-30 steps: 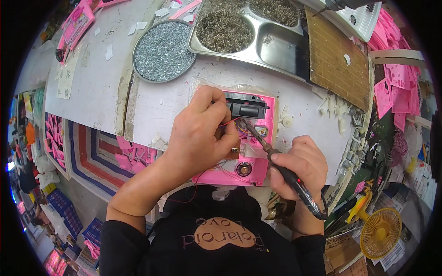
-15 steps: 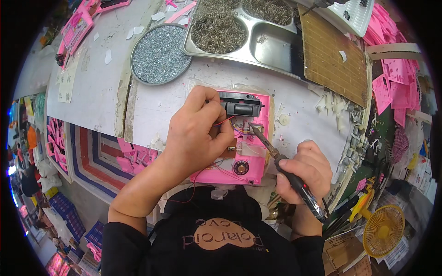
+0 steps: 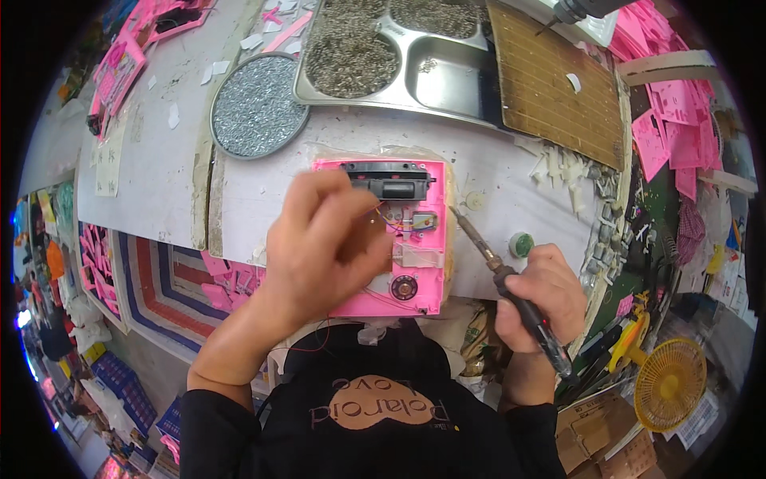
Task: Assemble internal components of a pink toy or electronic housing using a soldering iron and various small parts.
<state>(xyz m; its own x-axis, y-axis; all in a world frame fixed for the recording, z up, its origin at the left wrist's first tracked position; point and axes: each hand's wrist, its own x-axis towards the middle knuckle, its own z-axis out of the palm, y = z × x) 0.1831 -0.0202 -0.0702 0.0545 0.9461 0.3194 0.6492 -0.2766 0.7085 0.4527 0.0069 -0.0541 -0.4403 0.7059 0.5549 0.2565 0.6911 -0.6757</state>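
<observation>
A pink plastic casing (image 3: 435, 299) lies open on the bench before me. Set into it are a black battery-box-like part (image 3: 399, 189), a small metal motor-like part (image 3: 424, 221), coloured wires and a round black speaker (image 3: 404, 287). My left hand (image 3: 307, 247) hovers over the casing's left half, bent fingers smeared by motion, hiding what lies below; whether it holds a wire cannot be made out. My right hand (image 3: 546, 295) is closed around the dark handle of a soldering iron (image 3: 483, 247). Its tip points up and left, just right of the casing's edge, apart from the wires.
A round tray of small silvery metal pieces (image 3: 259, 108) and a steel compartment tray (image 3: 431, 100) with springs stand behind the casing. A brown board (image 3: 558, 96) lies at back right. Beside my right hand is a small green-topped round thing (image 3: 521, 244). A yellow fan (image 3: 669, 383) stands lower right.
My left hand has pulled back left from the wires and motor-like part. The soldering iron's tip has left the motor-like part and moved right, off the casing. The view has shifted slightly.
</observation>
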